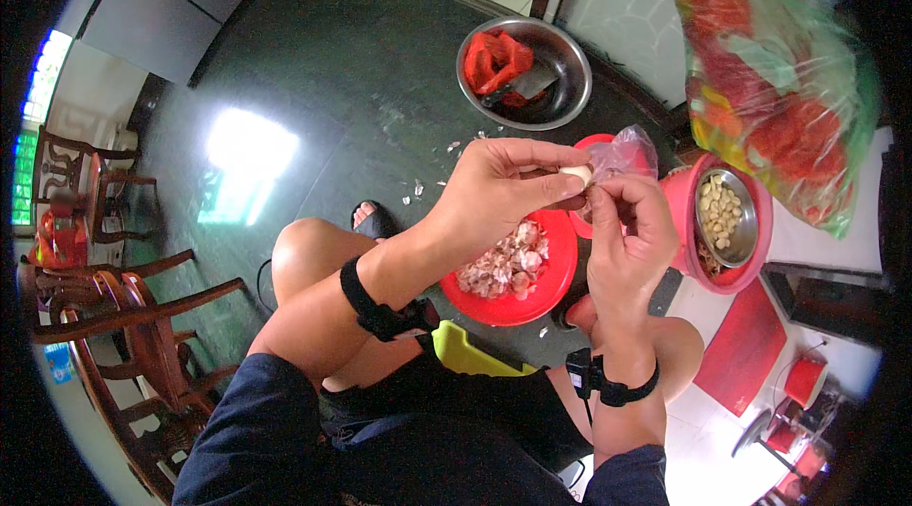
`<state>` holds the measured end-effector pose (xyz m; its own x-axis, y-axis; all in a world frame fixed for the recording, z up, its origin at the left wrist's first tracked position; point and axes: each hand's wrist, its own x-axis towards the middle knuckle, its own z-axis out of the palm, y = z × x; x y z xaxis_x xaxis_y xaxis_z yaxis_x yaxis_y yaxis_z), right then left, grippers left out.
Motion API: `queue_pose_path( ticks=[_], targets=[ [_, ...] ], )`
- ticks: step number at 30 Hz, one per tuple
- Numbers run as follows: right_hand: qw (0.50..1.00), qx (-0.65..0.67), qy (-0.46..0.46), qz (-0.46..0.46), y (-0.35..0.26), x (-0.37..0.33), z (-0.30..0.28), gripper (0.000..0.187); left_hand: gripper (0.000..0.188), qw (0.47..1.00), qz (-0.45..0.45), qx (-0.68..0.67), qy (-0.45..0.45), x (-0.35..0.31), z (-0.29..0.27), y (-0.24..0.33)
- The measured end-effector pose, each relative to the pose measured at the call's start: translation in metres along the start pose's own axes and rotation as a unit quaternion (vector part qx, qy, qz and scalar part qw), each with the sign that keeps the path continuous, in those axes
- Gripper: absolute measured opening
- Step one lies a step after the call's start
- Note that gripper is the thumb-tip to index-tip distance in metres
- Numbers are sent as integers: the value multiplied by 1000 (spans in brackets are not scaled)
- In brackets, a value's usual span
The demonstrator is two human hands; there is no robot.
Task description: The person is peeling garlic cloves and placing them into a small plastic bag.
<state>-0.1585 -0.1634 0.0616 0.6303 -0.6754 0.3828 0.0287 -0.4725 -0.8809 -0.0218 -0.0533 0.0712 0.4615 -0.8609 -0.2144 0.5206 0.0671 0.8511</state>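
Note:
A pale garlic clove (576, 172) is pinched between the thumb and fingers of my left hand (508, 181). My right hand (632, 238) is closed too, its thumb and forefinger pinching at the clove's near end; a bit of thin skin seems to show there. Beneath both hands stands a red basin (560, 292) heaped with garlic cloves and papery skins (503, 264). To the right, a steel bowl (749, 245) of peeled cloves (719, 210) rests inside a pink bucket (755, 268). Behind my fingers is another red container (597, 141) with a clear plastic bag (624, 154).
A large steel basin (576, 107) with a red bag (494, 61) and a cleaver-like blade (534, 81) lies ahead. A bulging plastic bag (784, 97) is at upper right. Wooden chairs (142, 316) line the left. Garlic skin scraps (418, 189) dot the dark floor. Something yellow-green (465, 354) shows between my legs.

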Motion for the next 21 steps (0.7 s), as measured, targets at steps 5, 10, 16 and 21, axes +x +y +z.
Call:
queue_pose_path(
  ticks=[5,10,16,21],
  targets=[
    [999,-47,-3,-2,0,2,2,7,27,997,53,62,-15,-1,-3,1],
    [997,-74,-19,-25,8,-1,1,8,22,994,71,86,3,-1,5,-4],
    [991,-120,-30,-40,10,-1,5,8,16,967,203,143,60,-6,12,-15],
    [991,-115,-40,-60,0,-4,11,8,16,873,333,342,104,-6,10,-15]
  ],
)
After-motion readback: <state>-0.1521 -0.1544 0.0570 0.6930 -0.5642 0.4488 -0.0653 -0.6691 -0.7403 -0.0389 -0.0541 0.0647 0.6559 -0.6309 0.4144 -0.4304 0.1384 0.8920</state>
